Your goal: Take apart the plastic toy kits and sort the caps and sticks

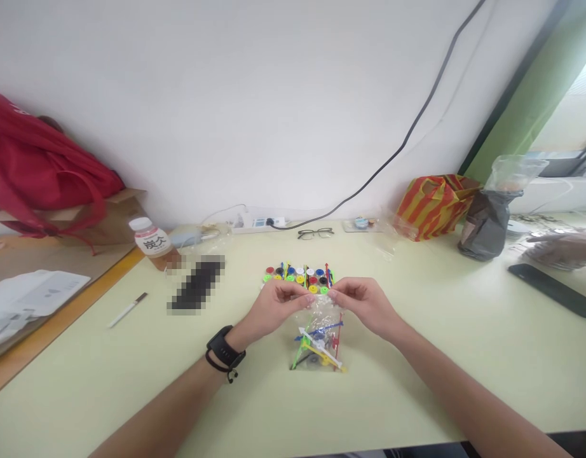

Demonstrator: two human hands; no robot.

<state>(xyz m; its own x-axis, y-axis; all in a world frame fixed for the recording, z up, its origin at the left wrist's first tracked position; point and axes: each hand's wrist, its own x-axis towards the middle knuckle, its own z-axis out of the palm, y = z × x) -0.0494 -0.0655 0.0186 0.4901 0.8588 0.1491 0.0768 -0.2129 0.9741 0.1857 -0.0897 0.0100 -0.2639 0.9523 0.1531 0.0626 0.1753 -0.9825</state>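
Between my two hands hangs a clear plastic bag (325,308), its lower end resting on or close to the table. Inside it are several coloured arrow-shaped plastic pieces (321,346) in blue, white, red, green and yellow. My left hand (278,306), with a black watch on the wrist, pinches the bag's top edge at the left. The same edge is pinched at the right by my right hand (367,305). Just beyond the hands lie several round coloured discs (300,271) in rows, with more arrow pieces among them. My fingers hide part of these rows.
Left on the table (178,394) are a pen (128,310), a blurred dark object (197,284) and a drink bottle (152,242). Glasses (316,234) and a power strip (257,222) lie by the wall. At right are a striped bag (433,207), a phone (553,289) and another person's hand (569,248).
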